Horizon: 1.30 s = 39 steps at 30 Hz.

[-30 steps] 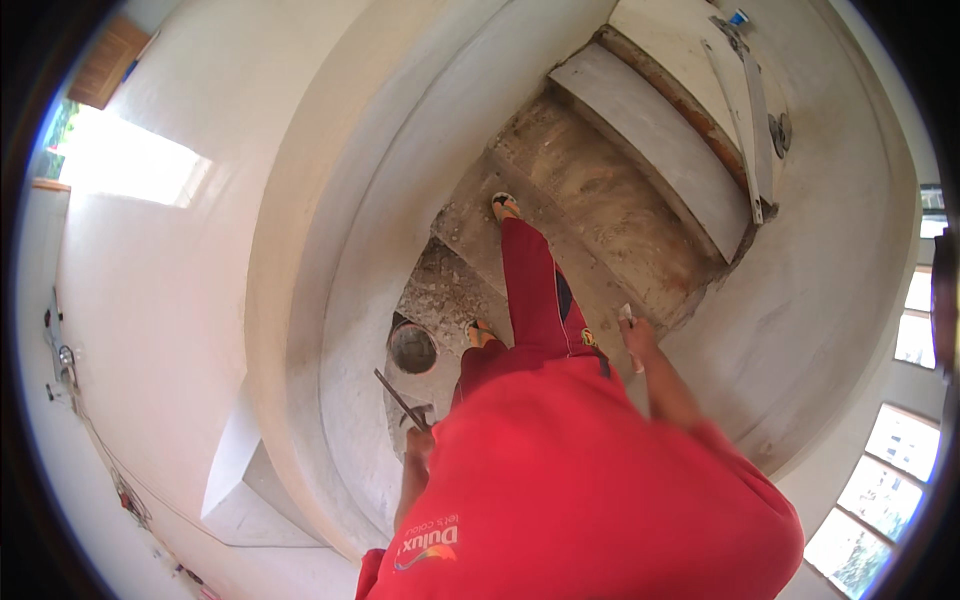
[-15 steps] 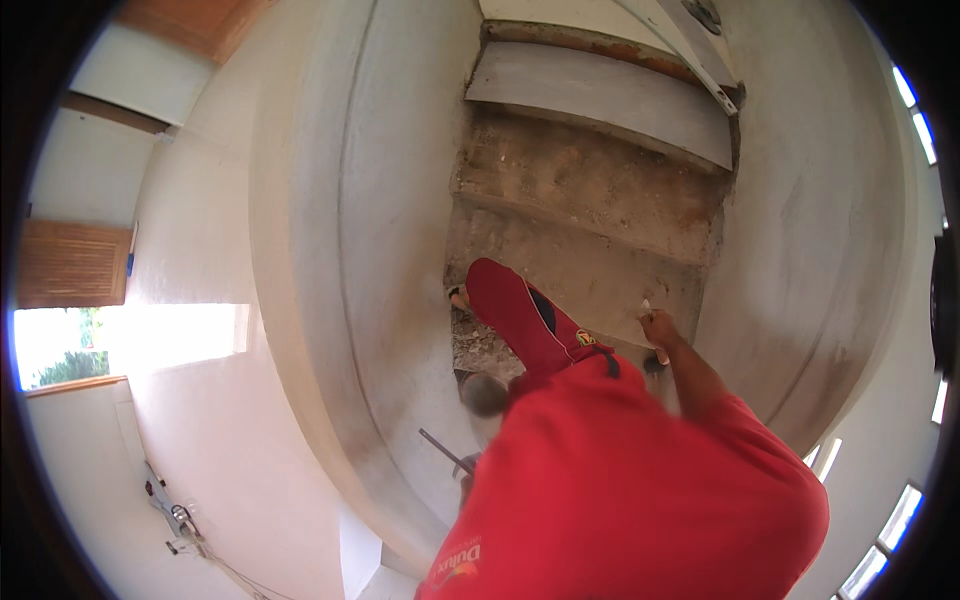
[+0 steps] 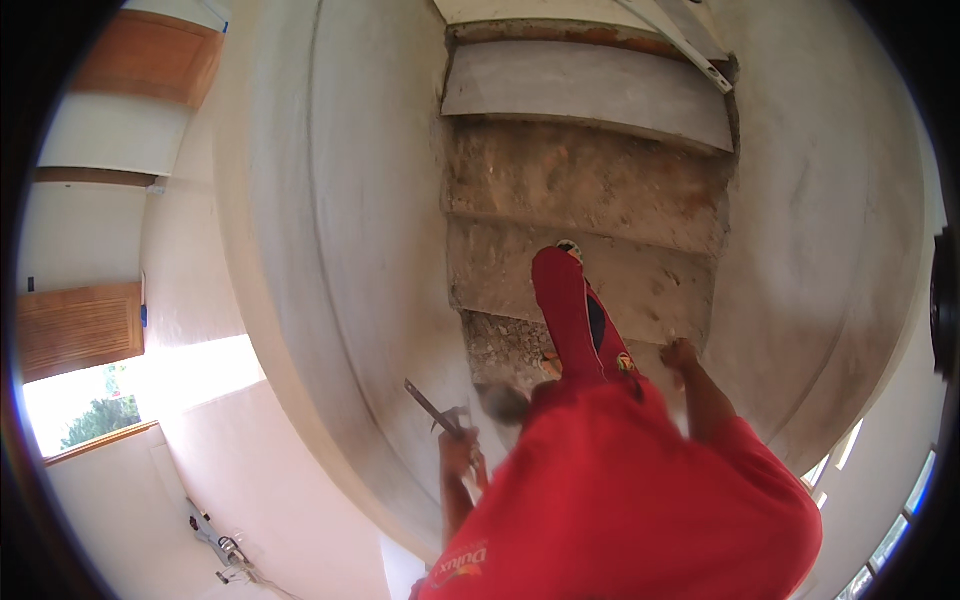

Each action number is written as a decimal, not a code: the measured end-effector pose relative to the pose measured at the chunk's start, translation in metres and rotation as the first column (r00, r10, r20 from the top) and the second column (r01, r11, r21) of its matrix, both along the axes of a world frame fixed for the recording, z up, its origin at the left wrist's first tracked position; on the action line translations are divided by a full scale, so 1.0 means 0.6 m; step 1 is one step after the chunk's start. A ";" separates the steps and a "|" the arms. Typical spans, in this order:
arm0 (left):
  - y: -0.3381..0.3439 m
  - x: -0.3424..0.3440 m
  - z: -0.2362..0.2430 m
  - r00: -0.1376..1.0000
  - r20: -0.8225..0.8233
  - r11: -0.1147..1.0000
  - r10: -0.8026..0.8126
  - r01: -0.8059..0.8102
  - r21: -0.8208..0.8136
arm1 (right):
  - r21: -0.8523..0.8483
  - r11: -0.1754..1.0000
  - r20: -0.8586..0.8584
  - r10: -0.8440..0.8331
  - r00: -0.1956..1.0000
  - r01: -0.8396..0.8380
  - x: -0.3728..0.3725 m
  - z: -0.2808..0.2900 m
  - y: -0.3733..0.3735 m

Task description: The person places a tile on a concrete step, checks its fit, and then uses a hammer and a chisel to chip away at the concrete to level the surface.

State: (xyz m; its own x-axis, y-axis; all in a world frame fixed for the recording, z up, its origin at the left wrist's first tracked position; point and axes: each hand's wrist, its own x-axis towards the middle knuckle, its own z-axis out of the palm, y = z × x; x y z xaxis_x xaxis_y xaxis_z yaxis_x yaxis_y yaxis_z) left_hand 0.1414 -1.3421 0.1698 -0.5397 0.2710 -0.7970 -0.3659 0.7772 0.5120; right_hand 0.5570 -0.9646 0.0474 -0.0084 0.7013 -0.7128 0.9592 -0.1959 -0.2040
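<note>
My left hand [image 3: 459, 450] is closed around a dark, flat metal bar tool [image 3: 428, 404] with a short crosspiece near my fingers. It is held low beside the left stair wall; something orange shows just below that hand. My right hand [image 3: 678, 355] is closed in a fist near the right wall, above a step. A small pale tip shows at its top, but what it belongs to is mostly hidden. One leg in red trousers [image 3: 567, 310] reaches forward, its shoe [image 3: 569, 249] on a bare, dusty step [image 3: 640, 275].
Walls flank the stairs on the left [image 3: 370, 200] and right [image 3: 800, 200]. A pale panel [image 3: 585, 90] fronts a higher step, and a long pale straight bar [image 3: 690, 55] leans above it. Rubble [image 3: 497, 345] lies below the left side of the step. A blurred, rounded grey thing [image 3: 505, 404] is near it.
My foot has moved right and forward onto the step. My left hand and its tool have come further into view. My right hand has moved slightly right and lower in the picture.
</note>
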 end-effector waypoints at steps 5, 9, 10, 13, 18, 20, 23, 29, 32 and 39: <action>0.181 -0.099 0.006 0.972 -0.032 0.972 -0.235 0.234 -0.011 | 0.092 0.994 -0.194 -0.046 0.980 0.065 -0.078 0.028 0.124; 0.394 -0.174 -0.016 0.910 0.078 0.911 -0.407 0.410 -0.037 | 0.173 0.969 -0.374 -0.101 0.922 0.176 -0.142 0.066 0.238; 0.434 -0.191 -0.033 0.917 0.053 0.918 -0.396 0.395 0.034 | 0.139 0.972 -0.403 -0.121 0.907 0.192 -0.183 0.096 0.271; 0.573 -0.217 -0.072 0.948 0.122 0.939 -0.294 0.262 0.224 | -0.019 0.980 -0.435 -0.187 0.881 0.199 -0.311 0.162 0.350; 0.832 -0.219 0.021 0.911 0.388 0.979 -0.137 0.064 0.196 | -0.095 0.989 -0.697 -0.149 0.702 0.115 -0.527 0.253 0.404; 0.876 -0.208 0.032 0.890 0.443 0.966 -0.112 -0.007 0.260 | -0.025 0.982 -0.767 -0.139 0.626 0.188 -0.589 0.298 0.399; 0.930 -0.200 0.067 0.863 0.499 0.946 -0.076 -0.096 0.309 | -0.158 0.949 -0.704 -0.302 0.642 0.272 -0.643 0.353 0.408; 0.978 -0.206 0.135 0.891 0.442 0.911 -0.104 -0.093 0.402 | -0.017 0.955 -0.725 -0.216 0.654 0.297 -0.671 0.358 0.388; 0.970 -0.221 0.151 0.920 0.370 0.904 -0.129 -0.044 0.425 | -0.112 0.973 -0.758 -0.215 0.616 0.201 -0.672 0.373 0.405; 0.952 -0.306 0.214 0.899 0.268 0.904 -0.346 0.243 0.351 | -0.214 0.970 -0.718 -0.237 0.655 0.117 -0.726 0.445 0.415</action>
